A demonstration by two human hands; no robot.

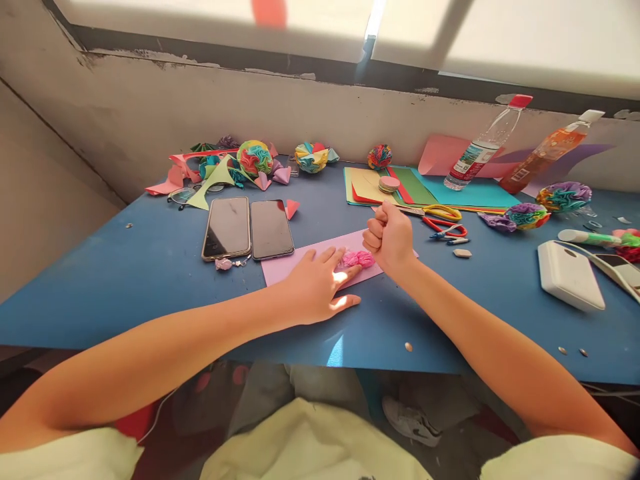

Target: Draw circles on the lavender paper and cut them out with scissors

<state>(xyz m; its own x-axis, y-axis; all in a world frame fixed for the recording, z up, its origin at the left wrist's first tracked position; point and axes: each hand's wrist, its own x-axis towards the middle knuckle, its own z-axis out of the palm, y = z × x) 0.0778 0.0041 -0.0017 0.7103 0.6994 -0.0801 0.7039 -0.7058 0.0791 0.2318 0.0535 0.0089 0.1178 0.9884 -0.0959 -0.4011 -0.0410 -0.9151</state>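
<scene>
My left hand (320, 283) lies flat with its fingers spread on a pale pink sheet of paper (285, 268). Its fingertips touch a bright pink crinkled bundle (359, 259) lying on that sheet; I cannot tell whether it is paper or yarn. Over the sheet's right end, beside the bundle, my right hand (390, 239) is closed in a fist, and nothing shows sticking out of it. Part of the sheet is hidden under both hands.
Two phones (273, 230) lie left of the sheet. Behind are coloured papers (465, 190), scissors (443, 213) and pens (450, 235). Two bottles (480, 157) lean at the back right, near a white power bank (570, 275). Several paper balls (255, 158) line the wall.
</scene>
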